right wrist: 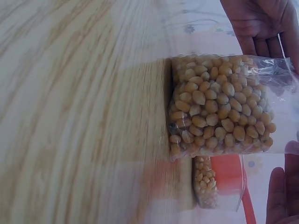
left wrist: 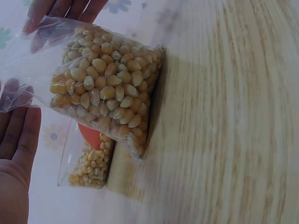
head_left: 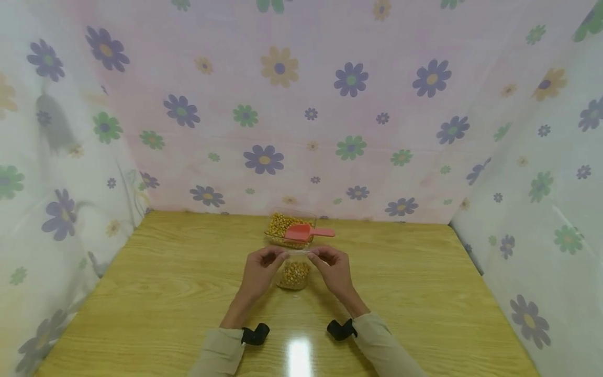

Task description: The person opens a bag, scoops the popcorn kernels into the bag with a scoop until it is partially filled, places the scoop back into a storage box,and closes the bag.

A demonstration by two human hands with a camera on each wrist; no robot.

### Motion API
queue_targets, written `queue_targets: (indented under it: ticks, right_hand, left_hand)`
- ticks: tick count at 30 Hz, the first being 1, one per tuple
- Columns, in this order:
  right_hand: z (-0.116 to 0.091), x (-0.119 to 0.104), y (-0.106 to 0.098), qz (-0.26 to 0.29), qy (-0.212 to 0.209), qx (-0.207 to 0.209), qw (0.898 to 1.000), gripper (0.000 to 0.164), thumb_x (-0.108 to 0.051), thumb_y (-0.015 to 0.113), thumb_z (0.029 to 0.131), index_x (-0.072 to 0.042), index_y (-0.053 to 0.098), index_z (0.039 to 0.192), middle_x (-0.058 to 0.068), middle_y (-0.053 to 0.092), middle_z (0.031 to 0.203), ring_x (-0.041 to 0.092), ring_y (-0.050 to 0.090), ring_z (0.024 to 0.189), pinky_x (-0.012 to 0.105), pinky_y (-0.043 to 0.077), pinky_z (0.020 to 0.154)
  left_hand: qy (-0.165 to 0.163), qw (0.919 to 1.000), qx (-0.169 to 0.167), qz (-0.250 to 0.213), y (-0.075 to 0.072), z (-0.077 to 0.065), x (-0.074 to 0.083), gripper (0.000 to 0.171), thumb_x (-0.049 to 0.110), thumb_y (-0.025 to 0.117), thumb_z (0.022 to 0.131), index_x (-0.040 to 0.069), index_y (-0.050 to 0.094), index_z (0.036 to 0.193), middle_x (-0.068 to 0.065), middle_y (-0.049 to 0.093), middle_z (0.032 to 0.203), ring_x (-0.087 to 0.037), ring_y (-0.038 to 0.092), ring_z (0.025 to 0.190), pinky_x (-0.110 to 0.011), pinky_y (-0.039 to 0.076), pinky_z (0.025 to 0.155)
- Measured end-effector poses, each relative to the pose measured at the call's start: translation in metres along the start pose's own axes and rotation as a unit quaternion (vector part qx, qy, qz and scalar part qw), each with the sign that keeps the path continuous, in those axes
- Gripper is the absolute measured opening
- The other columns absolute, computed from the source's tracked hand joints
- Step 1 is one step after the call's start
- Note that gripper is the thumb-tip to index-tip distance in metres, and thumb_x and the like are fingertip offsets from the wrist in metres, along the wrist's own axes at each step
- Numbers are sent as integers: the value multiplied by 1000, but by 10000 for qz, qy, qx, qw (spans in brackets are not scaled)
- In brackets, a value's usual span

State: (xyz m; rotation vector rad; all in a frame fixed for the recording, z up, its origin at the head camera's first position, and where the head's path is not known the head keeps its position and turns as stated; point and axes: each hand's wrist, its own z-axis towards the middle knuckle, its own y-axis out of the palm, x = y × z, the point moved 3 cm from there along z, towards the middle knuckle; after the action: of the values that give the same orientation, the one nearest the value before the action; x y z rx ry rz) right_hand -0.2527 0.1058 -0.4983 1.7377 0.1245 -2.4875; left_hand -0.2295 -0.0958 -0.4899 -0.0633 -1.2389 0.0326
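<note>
A clear plastic bag [head_left: 295, 273] partly filled with corn kernels [left wrist: 105, 79] stands upright on the table. My left hand [head_left: 261, 269] pinches the left end of its top edge between thumb and fingers. At the other end of that edge, my right hand [head_left: 335, 270] pinches the plastic in the same way. Both wrist views show the bag's filled lower part resting on the wood, with the fingers up at the bare plastic. Just behind the bag is a clear container [head_left: 275, 240] of corn kernels, and a red scoop [head_left: 299, 232] lies across it, handle to the right.
The wooden table [head_left: 179, 277] runs back to a flowered cloth [head_left: 311, 131], which also hangs along the left and right sides. A black wrist mount [head_left: 256, 334] sits at the left cuff, another black mount [head_left: 341, 330] at the right cuff.
</note>
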Motion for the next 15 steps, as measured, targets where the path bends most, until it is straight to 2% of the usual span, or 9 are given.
queue_targets:
  ticks: [8,11,15]
  right_hand:
    - [-1,2,2,-180,120,7,9998,17,-8,72,95,9,73,94,22,74,99,5,70,93,28,58,86]
    - [-1,-1,3,-168,120,-58,9998,17,-8,72,95,8,73,93,24,73,101,8,70,95,29,57,87]
    - [-1,-4,4,-120,115,-185,9997,15,-8,71,96,7,73,95,23,73,103,14,71,99,30,57,88]
  left_hand:
    - [49,9994,270,213,6,-2,2,12,10,67,99,0,73,99,-18,73,96,-38,70,92,-23,56,82]
    - [81,9992,335,196,8,-2,2,13,10,65,100,-1,72,98,-18,73,96,-37,70,93,-24,56,83]
    - [195,9992,348,103,9,-2,2,13,5,63,100,-5,71,98,-23,72,97,-43,68,93,-25,57,83]
